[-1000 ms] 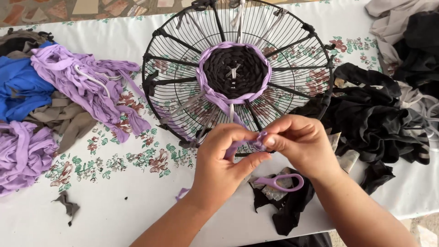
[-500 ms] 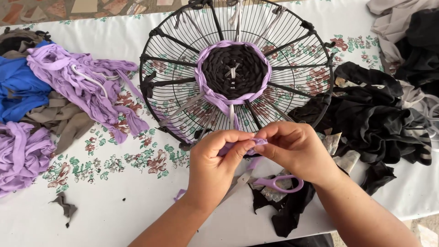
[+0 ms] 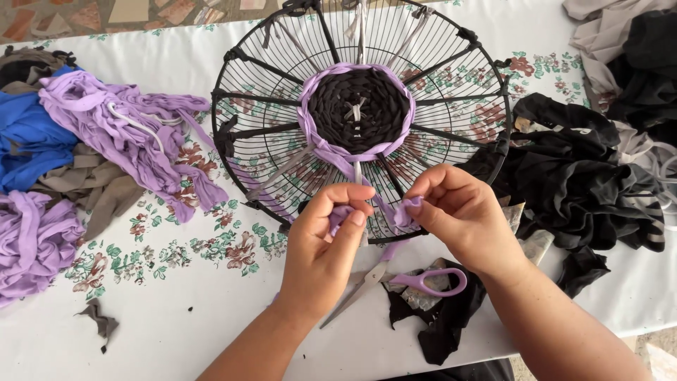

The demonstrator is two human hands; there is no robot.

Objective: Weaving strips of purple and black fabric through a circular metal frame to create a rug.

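Nearest the camera, on the white tablecloth [image 3: 176, 331] printed with small flowers, lie purple-handled scissors [image 3: 395, 282], blades slightly parted, their handle resting on a crumpled black scrap [image 3: 441, 328]. Just above them the left hand [image 3: 324, 247] and right hand [image 3: 462, 219] work close together at the lower rim of a round black wire fan guard [image 3: 240, 92]. Each hand has thumb and fingertips pinched shut on an end of a soft lilac fabric strip [image 3: 395, 212], the two ends a little apart; the strip runs up over the wire spokes to the weaving. At the guard's centre sits a flat round mat of coiled dark fabric [image 3: 360, 106], edged by a braided lilac ring [image 3: 310, 134], with pale grey strips crossing at its middle. More grey and dark strips are knotted along the guard's far rim. Left of the guard lie loose heaps of stretchy jersey strips: a lilac pile [image 3: 134, 141], a second lilac heap [image 3: 32, 240] at the table's edge, blue cloth [image 3: 28, 137] and grey-brown cloth [image 3: 84, 180]. A small grey scrap [image 3: 99, 321] lies alone near the front edge. Right of the guard a rumpled heap of black fabric [image 3: 585, 183] spreads out, with pale grey cloth [image 3: 599, 28] beyond it. Tiled floor [image 3: 84, 14] shows past the table's far edge.
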